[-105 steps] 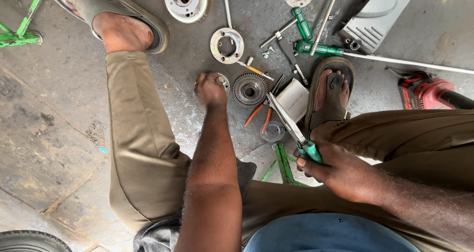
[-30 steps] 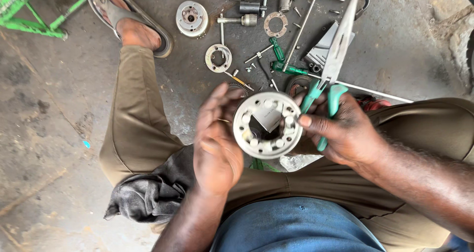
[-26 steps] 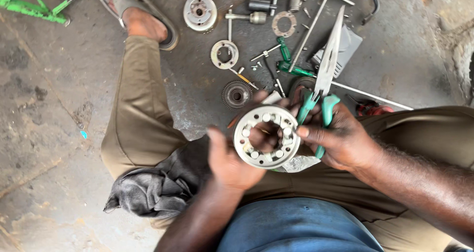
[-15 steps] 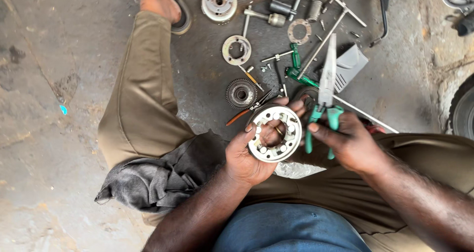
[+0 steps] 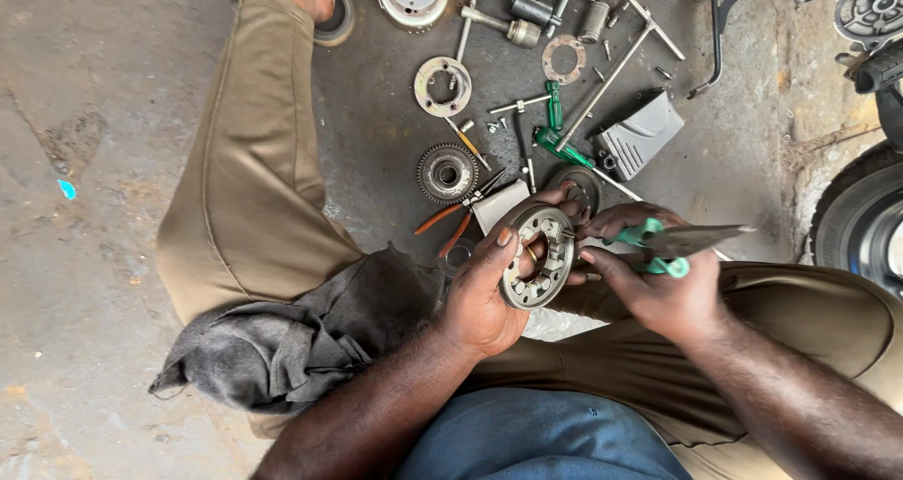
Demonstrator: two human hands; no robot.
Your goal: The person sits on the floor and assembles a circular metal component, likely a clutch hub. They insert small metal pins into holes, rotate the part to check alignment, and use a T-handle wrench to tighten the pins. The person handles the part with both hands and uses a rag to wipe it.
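The left hand (image 5: 484,292) grips a round metal ring (image 5: 538,257), thumb on its near rim, fingers curled behind. Just right of it, the right hand (image 5: 658,287) is closed around green-handled pliers (image 5: 673,245), 1 fingertip touching the ring's edge.

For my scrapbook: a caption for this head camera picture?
Left hand holds a metal ring; right hand grips green-handled pliers.

Left hand (image 5: 484,292) and right hand (image 5: 658,287) both clenched, meeting
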